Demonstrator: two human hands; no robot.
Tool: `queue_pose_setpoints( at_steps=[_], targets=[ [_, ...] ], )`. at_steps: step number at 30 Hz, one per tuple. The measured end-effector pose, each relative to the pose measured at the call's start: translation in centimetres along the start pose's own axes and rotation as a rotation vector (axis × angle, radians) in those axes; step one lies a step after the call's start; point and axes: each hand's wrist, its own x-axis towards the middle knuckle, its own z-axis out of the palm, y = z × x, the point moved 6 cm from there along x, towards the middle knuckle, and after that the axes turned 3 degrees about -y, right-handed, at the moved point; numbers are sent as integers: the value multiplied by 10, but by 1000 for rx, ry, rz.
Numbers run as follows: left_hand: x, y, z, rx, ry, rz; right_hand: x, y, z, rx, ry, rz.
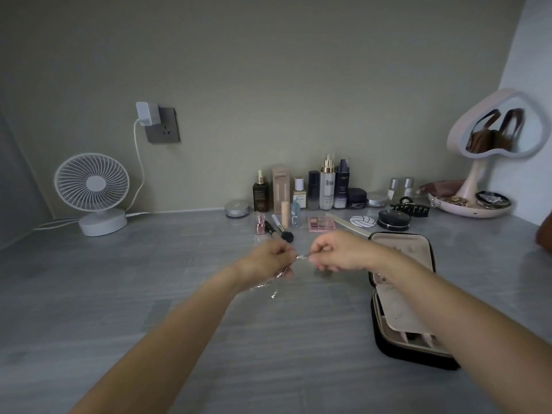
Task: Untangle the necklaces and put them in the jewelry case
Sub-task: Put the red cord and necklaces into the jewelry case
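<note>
Holding a knotted bunch of necklaces (267,282) in the air above the bench (149,294), to the left of the jewelry case (388,348): both hands are raised and close together. Left hand (270,258): grip closed on the bunch, with loose silver chain hanging below the palm. Right hand (337,253): grip pinched on a short stretch of chain that runs across to the left hand. Step in hand, as judged: teasing one strand free of the knot. To do it well, the pull should be light and sideways, the knot loosened by small wiggles rather than a hard tug, since fine chain tightens and may snap under force; lowering the bunch onto the bench would likely make the strands easier to tell apart. The case lies open, its pale lining facing up, with nothing of the necklaces in it as far as can be seen. Surface: grey, wood-grained, matte. Behind the case along the wall: bottles (327,186), an eyeshadow palette (322,224), a black hair clip (410,209). Far right of the case: a heart-shaped mirror (501,130) on a tray stand. Far left of the case: a white fan (92,186), with a charger (146,113) plugged in above. Light is dim.
</note>
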Motion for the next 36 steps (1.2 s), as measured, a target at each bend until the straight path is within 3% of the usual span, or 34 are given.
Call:
queue_pose_setpoints(
  at_steps=[4,12,20,36],
  targets=[
    [8,38,19,-233,-63,93,-24,-10,-33,16,93,-55],
    [17,106,48,-460,-156,216,-70,-15,-86,92,303,-87],
    [30,139,69,-160,-170,250,-94,10,-120,181,439,-38],
    [54,168,92,-29,-111,239,-115,35,-127,254,463,40]
  ],
)
